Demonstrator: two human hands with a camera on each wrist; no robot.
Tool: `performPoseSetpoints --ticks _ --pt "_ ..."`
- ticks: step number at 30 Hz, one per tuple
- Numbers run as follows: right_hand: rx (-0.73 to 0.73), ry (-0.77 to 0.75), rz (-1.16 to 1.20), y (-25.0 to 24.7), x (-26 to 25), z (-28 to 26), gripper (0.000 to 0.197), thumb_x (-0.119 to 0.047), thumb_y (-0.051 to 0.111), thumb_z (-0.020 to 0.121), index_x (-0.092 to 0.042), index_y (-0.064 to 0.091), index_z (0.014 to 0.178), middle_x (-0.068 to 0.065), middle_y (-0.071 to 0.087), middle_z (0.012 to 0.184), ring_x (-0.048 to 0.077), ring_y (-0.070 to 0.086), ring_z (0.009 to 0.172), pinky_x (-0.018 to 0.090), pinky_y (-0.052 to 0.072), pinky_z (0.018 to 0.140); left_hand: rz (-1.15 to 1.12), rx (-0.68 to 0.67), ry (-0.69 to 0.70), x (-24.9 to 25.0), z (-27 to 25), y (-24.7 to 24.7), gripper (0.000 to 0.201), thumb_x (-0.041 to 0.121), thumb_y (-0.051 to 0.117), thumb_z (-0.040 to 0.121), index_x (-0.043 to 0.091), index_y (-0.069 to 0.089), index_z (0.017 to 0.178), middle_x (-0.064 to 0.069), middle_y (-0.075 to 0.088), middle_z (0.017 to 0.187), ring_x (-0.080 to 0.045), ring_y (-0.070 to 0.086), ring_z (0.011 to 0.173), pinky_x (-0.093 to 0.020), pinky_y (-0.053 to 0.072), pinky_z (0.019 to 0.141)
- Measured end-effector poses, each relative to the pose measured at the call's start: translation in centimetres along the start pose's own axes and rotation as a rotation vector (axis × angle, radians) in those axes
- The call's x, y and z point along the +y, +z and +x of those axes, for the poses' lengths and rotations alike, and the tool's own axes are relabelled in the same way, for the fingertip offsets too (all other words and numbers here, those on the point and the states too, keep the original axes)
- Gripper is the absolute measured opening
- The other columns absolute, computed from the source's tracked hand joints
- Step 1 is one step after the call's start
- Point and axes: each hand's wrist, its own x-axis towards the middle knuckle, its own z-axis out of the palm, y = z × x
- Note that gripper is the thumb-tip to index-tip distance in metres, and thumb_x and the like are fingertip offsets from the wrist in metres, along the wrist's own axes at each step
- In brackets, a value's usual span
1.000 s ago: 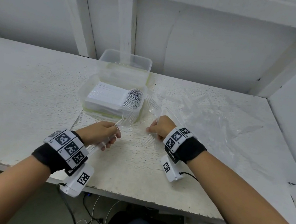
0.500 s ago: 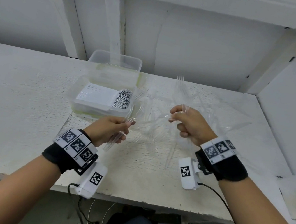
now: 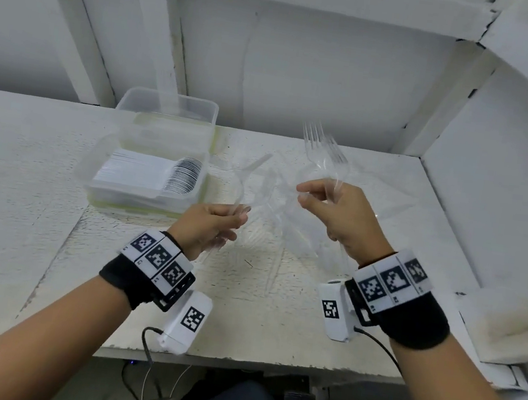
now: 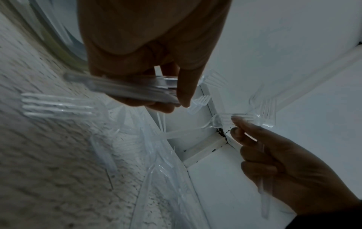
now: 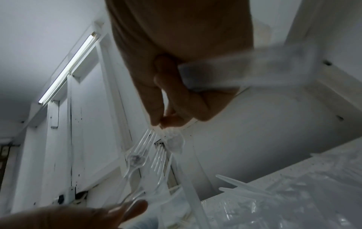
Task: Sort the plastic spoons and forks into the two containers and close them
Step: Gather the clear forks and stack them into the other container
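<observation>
My left hand (image 3: 235, 218) grips a bundle of clear plastic forks (image 4: 127, 91) by the handles, just right of the near container (image 3: 91, 173). That container holds a stacked row of white spoons (image 3: 158, 176). Behind it stands a second clear container (image 3: 167, 110) that looks empty. Raised above the table, my right hand (image 3: 310, 197) holds several clear forks (image 3: 321, 147) with their tines pointing up. Its fingertips (image 5: 156, 120) pinch at the tines of a fork held by the left hand (image 5: 82, 216). More clear cutlery (image 3: 268, 234) lies loose on the table between my hands.
A crumpled clear plastic bag (image 3: 390, 196) lies on the white table (image 3: 18, 218), right of the hands. White walls close the back and right side. A white slab (image 3: 504, 328) rests at the table's right front corner. Cables hang below the front edge.
My right hand has lifted off the table with forks and moved up and to the right. The left hand has risen slightly with its bundle.
</observation>
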Motion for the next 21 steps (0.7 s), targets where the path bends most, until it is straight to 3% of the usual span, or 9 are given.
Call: performPoseSetpoints --ticks 3,6,8,10,13,15,17,19,21 --pt "0.106 -0.100 0.019 0.4 0.3 0.3 0.007 -0.018 0.064 0.087 -0.025 0.066 0.086 -0.012 0.056 0.072 -0.008 0.049 0.050 0.007 0.038 0.046 0.003 0.018 0.008 -0.1 0.2 0.6 0.026 0.015 0.067 0.083 0.014 0.068 0.109 0.006 0.063 0.080 -0.003 0.053 0.050 -0.013 0.038 0.045" --pt "0.221 -0.165 0.084 0.7 0.5 0.7 0.015 -0.018 0.064 0.087 -0.031 0.062 0.080 -0.017 0.063 0.080 -0.008 0.057 0.073 0.011 0.046 0.075 0.012 0.041 0.038 -0.2 0.3 1.1 0.027 0.015 0.068 0.083 0.015 0.068 0.110 0.008 0.065 0.078 -0.004 0.053 0.053 -0.014 0.039 0.050" --pt "0.286 -0.200 0.108 0.7 0.5 1.0 0.015 -0.018 0.063 0.088 -0.031 0.061 0.081 -0.018 0.064 0.083 -0.009 0.057 0.079 0.014 0.046 0.084 0.013 0.064 0.063 -0.1 0.4 1.3 0.027 0.015 0.067 0.083 0.014 0.068 0.110 0.011 0.065 0.074 -0.003 0.053 0.052 -0.015 0.039 0.053" --pt "0.297 -0.212 0.115 0.5 0.4 1.3 0.015 -0.017 0.062 0.089 -0.030 0.060 0.082 -0.018 0.062 0.082 -0.012 0.056 0.075 0.009 0.045 0.076 0.039 0.092 0.094 0.1 0.4 1.3 0.025 0.015 0.067 0.084 0.014 0.068 0.109 0.010 0.064 0.072 -0.004 0.053 0.054 -0.017 0.040 0.057" --pt "0.218 -0.169 0.185 0.7 0.5 1.5 0.007 -0.014 0.062 0.089 -0.021 0.064 0.087 -0.014 0.060 0.077 -0.008 0.054 0.061 0.005 0.039 0.049 0.086 0.083 0.132 0.3 0.3 1.3 0.023 0.015 0.068 0.084 0.015 0.068 0.107 0.010 0.064 0.075 -0.003 0.052 0.055 -0.017 0.042 0.057" --pt "0.180 -0.115 0.220 1.5 0.8 1.5 0.012 -0.015 0.062 0.088 -0.013 0.065 0.100 -0.007 0.060 0.076 -0.006 0.052 0.052 0.006 0.037 0.045 0.107 0.063 0.160 0.2 0.3 1.4 0.024 0.018 0.069 0.083 0.016 0.069 0.107 0.010 0.068 0.087 -0.006 0.052 0.062 -0.017 0.045 0.058" --pt "0.190 -0.063 0.217 2.6 1.5 1.4 0.030 -0.019 0.063 0.088 -0.015 0.060 0.117 -0.004 0.059 0.077 -0.001 0.054 0.062 0.008 0.037 0.048 0.108 0.053 0.170 0.2 0.3 1.6 0.024 0.019 0.069 0.082 0.017 0.070 0.106 0.004 0.068 0.098 -0.011 0.053 0.072 -0.022 0.046 0.063" --pt "0.225 -0.012 0.247 3.6 2.0 1.3 0.043 -0.020 0.063 0.088 -0.017 0.052 0.130 -0.001 0.062 0.086 0.004 0.056 0.076 0.012 0.038 0.049 0.116 0.052 0.176 0.1 0.3 1.7 0.023 0.018 0.070 0.082 0.019 0.070 0.105 -0.001 0.066 0.094 -0.009 0.051 0.067 -0.019 0.044 0.058" --pt "0.238 0.037 0.263 4.1 2.3 1.3 0.044 -0.021 0.062 0.089 -0.015 0.050 0.132 0.002 0.063 0.096 0.009 0.055 0.077 0.012 0.040 0.041 0.123 0.054 0.173 0.0 0.3 1.8 0.022 0.016 0.071 0.081 0.019 0.070 0.103 -0.002 0.062 0.086 -0.006 0.047 0.057 -0.015 0.042 0.051"
